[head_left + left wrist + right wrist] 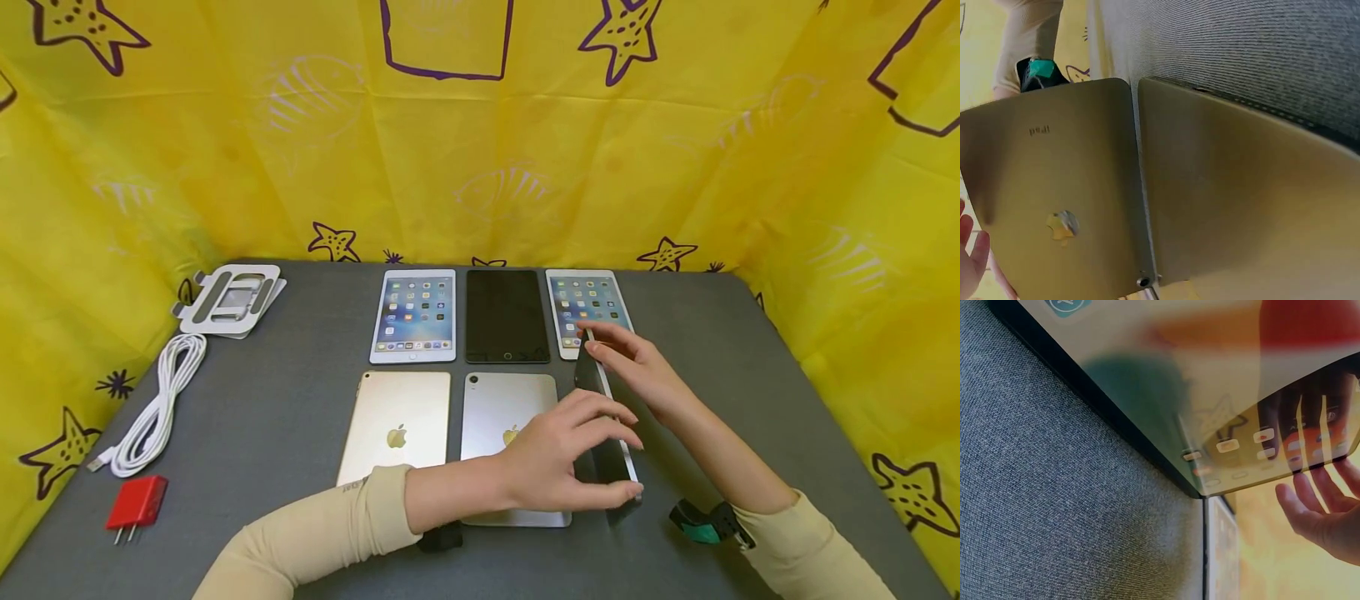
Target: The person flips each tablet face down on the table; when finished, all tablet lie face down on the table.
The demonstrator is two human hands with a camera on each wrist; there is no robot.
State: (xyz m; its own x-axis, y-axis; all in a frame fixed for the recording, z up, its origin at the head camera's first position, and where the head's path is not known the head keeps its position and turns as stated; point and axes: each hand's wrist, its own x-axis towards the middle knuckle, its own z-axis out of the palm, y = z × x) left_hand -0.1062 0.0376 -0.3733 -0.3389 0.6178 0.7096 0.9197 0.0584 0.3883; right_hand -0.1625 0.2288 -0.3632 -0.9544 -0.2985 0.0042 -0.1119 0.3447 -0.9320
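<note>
A dark-screened tablet [621, 467] stands on its long edge between both hands. Its gold-looking back [1041, 175] fills much of the left wrist view, and its lit screen with app icons [1264, 435] faces the right wrist camera. My left hand [558, 454] reaches across to hold its upper edge, fingers spread and thumb at the near corner. The far top corner is gripped by my right hand [630, 358]. Beside its base a silver tablet [487, 417] lies face down, partly under my left arm.
Behind lie a white lit tablet [412, 317], a black tablet [507, 317] and another lit tablet [588, 302]. A gold tablet [397, 417] lies face down in front. At left are a metal stand [232, 300], coiled white cable [161, 408] and red charger [137, 502]. Yellow cloth [450, 167] encloses the table.
</note>
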